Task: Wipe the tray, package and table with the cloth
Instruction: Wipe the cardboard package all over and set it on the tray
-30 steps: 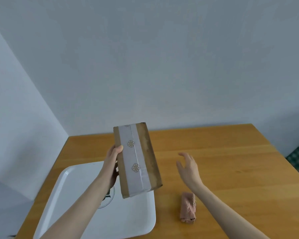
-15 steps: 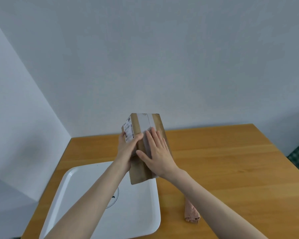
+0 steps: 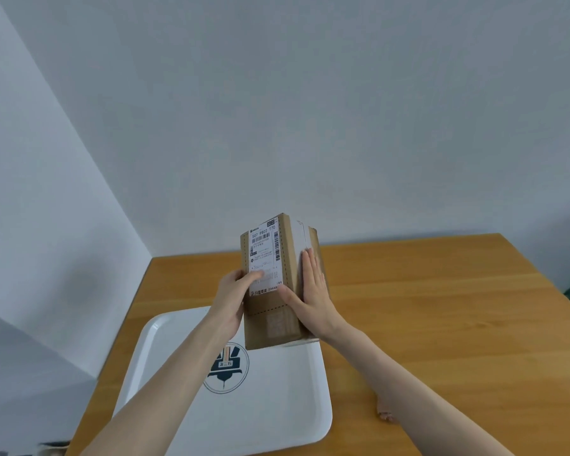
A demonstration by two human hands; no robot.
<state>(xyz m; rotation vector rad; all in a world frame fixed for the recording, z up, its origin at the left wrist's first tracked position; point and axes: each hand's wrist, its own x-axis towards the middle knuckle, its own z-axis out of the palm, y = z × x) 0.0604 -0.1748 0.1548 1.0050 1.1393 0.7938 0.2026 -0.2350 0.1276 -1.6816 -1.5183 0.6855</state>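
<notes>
Pink cloth (image 3: 384, 415) nearest, on the counter (image 3: 458, 324) right of the tray, mostly hidden behind the right forearm (image 3: 425, 399). White tray (image 3: 277, 409) with a dark round emblem (image 3: 226, 368), its writing too small to read. Over the tray's far edge, brown cardboard package (image 3: 270, 324) held upright. Left grip (image 3: 231, 301) clamped round its left edge, thumb across the white label (image 3: 264, 255); right grip (image 3: 313, 291) flat against the right side, fingers straight. Turned since half a second ago: label now facing forward, reading "507 P802 T70" above barcodes. One second ago, right grip off the package.
</notes>
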